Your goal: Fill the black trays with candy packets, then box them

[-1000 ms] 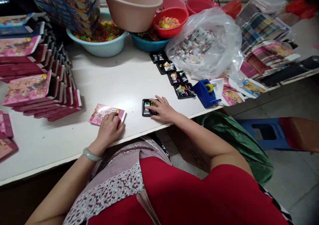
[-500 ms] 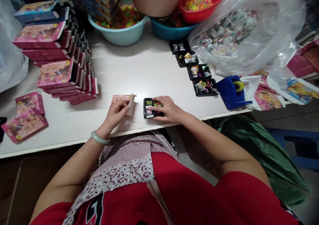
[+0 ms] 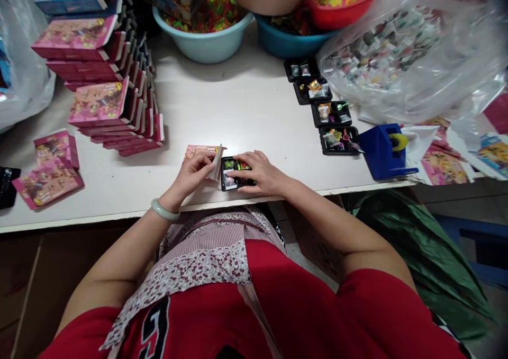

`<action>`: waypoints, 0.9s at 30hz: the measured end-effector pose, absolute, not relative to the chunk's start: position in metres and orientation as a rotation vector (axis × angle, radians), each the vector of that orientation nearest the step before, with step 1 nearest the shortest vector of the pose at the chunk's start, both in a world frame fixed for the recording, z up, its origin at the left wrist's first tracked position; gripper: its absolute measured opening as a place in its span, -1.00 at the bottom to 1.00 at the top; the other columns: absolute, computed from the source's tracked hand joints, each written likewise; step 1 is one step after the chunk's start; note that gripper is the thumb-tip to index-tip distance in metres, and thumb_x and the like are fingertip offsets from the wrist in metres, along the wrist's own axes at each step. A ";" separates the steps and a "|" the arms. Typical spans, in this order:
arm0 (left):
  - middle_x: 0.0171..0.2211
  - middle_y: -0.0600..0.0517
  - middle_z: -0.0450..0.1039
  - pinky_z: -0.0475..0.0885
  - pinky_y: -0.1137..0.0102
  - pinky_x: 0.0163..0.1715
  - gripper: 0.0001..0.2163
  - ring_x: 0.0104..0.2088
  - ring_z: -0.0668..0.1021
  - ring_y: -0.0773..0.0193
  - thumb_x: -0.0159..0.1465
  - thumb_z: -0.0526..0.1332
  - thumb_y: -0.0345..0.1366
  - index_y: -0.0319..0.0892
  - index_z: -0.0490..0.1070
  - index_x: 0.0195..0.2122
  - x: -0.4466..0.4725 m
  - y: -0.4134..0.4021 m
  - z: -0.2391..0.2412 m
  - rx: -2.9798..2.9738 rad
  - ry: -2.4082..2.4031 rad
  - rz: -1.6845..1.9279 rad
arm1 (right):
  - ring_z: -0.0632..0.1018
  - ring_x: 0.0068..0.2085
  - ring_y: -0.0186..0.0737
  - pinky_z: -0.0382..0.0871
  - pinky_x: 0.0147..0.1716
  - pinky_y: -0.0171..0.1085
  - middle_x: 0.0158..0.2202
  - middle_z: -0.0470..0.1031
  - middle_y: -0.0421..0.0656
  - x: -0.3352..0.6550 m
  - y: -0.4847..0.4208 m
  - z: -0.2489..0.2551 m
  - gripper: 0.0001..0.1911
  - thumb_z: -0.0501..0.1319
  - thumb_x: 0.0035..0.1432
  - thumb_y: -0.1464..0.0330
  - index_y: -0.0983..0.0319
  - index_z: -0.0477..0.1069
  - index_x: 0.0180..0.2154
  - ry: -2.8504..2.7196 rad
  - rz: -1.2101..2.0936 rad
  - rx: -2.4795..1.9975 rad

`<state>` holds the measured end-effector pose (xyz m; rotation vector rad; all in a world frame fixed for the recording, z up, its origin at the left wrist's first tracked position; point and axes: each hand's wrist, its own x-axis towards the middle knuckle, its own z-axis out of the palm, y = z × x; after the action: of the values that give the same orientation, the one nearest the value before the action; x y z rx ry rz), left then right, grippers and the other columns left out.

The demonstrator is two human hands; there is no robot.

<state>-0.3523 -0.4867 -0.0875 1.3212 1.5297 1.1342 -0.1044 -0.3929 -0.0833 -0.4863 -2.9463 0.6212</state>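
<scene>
My left hand point(image 3: 193, 176) is closed on a pink printed cardboard box point(image 3: 197, 150) that lies flat near the table's front edge. Its end flap point(image 3: 218, 163) stands up at the open right side. My right hand point(image 3: 264, 174) grips a black compartment tray point(image 3: 224, 186) from above and the right, fingers over its far and near edges. Small green, red and white wrapped pieces sit in the tray's compartments. The tray's left edge is right beside the box's flap; whether they touch I cannot tell.
Stacked pink and blue boxes point(image 3: 99, 102) stand at the left. Several filled black trays point(image 3: 335, 147) form a row at the right, beside a blue tape dispenser point(image 3: 379, 152). Behind are a pale blue basin point(image 3: 206, 49), a red basin point(image 3: 329, 20) and a clear bag of packets point(image 3: 397, 46).
My right hand has slid the black tray left, up to the box's end. My left hand keeps hold of the box. The whole view has shifted slightly.
</scene>
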 end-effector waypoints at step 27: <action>-0.02 -0.15 0.59 0.53 0.31 -0.23 -0.68 -0.19 0.59 0.17 0.17 0.39 -0.07 -0.19 0.40 -0.52 -0.348 -0.476 -0.106 1.195 1.485 1.086 | 0.13 0.44 0.32 -0.01 0.34 0.46 0.41 0.21 -0.05 -0.142 -0.399 -0.130 -0.56 0.32 0.31 0.14 -0.02 0.47 0.19 -2.814 0.591 -0.687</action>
<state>-0.3485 -0.4761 -0.1061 1.1947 1.4852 1.0859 -0.1421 -0.3990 -0.1296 -0.6870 -2.8143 0.5907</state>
